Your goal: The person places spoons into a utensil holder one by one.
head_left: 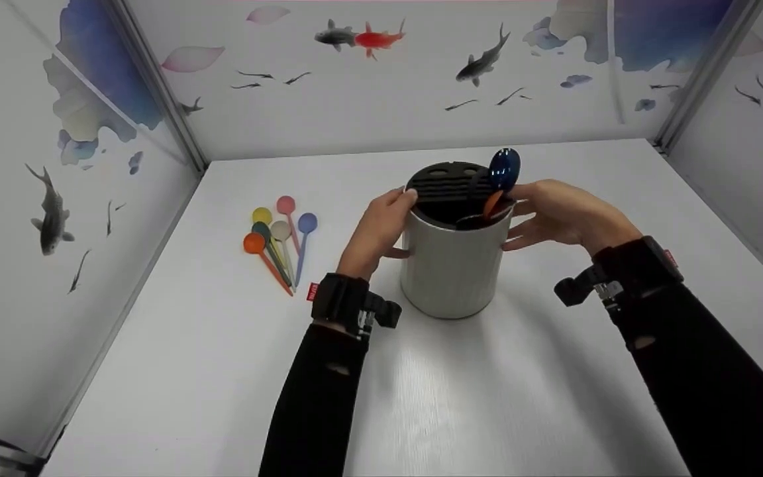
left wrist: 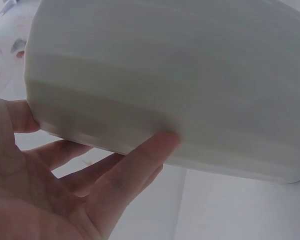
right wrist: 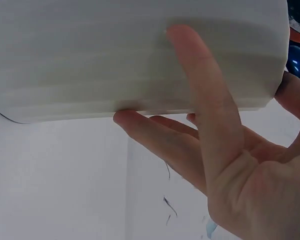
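Between left hand [head_left: 378,226] and right hand [head_left: 565,213], both grasping its sides, the pot [head_left: 451,273] stands long axis upright, neither hand nearer.

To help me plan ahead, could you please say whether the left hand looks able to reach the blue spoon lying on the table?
Probably yes: nothing shows between the left hand and the blue spoon, though the hand would first have to leave the grey container it holds.
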Demonstrator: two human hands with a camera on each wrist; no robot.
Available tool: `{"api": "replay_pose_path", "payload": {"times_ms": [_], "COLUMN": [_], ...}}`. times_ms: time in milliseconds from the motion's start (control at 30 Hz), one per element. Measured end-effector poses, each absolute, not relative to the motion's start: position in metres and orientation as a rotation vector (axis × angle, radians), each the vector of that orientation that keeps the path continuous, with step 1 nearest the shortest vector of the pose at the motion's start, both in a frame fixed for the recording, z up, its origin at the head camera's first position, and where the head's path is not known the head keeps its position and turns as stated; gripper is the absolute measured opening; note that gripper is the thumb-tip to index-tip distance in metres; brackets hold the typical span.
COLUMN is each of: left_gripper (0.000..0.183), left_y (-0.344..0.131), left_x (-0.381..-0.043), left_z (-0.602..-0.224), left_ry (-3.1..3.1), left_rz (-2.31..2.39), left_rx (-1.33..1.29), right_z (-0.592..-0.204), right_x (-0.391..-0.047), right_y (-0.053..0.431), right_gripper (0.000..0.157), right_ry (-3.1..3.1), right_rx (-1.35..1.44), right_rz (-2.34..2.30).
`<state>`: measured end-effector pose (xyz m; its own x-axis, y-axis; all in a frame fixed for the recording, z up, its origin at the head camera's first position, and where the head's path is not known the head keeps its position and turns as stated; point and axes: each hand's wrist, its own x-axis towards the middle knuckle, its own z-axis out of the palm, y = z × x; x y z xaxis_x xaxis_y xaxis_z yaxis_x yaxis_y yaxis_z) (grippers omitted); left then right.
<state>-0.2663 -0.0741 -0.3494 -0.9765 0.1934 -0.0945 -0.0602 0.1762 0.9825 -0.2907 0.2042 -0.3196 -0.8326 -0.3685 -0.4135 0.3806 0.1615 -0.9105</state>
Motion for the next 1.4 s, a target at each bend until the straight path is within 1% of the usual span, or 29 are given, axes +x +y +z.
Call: {"api": "replay_pose_path", "payload": {"times_ms": [100,200,633,800,933,1033,1200,1400], "left_gripper": [0.050,0.051,0.058,0.058,0.056,0.059,0.062,0.050], "left_y": [-0.075,-0.075,-0.077,-0.084,-0.103,-0.124,-0.165,-0.207], "left_x": [-0.266,-0.266,-0.266,-0.267,-0.271,-0.277,-0.288,-0.293], "left_z": [-0.348,-0.347,-0.349,-0.341,-0.336,-0.341,-0.365,-0.399], "left_ry": [2.250,2.244,2.298,2.556,2.973,3.199,3.397,3.471], "left_rz": [1.892,1.897,1.820,1.628,1.319,1.104,0.847,0.628], "left_rx": [0.128,0.123,0.177,0.161,0.042,-0.064,-0.193,-0.374], "right_z": [-0.320,-0.321,-0.322,-0.320,-0.319,-0.319,-0.323,-0.322], "right_x": [-0.290,-0.291,-0.288,-0.287,-0.288,-0.288,-0.288,-0.289], "right_y": [0.203,0.203,0.204,0.204,0.202,0.202,0.203,0.201], "right_gripper": [0.039,0.033,0.040,0.039,0.036,0.034,0.029,0.029], "right_ry": [1.889,1.901,1.927,1.938,1.955,1.951,1.940,1.960], "right_rx": [0.017,0.013,0.040,0.048,0.042,0.041,0.042,0.035], "right_rz": [-1.732,-1.737,-1.747,-1.735,-1.743,-1.755,-1.749,-1.760]}}
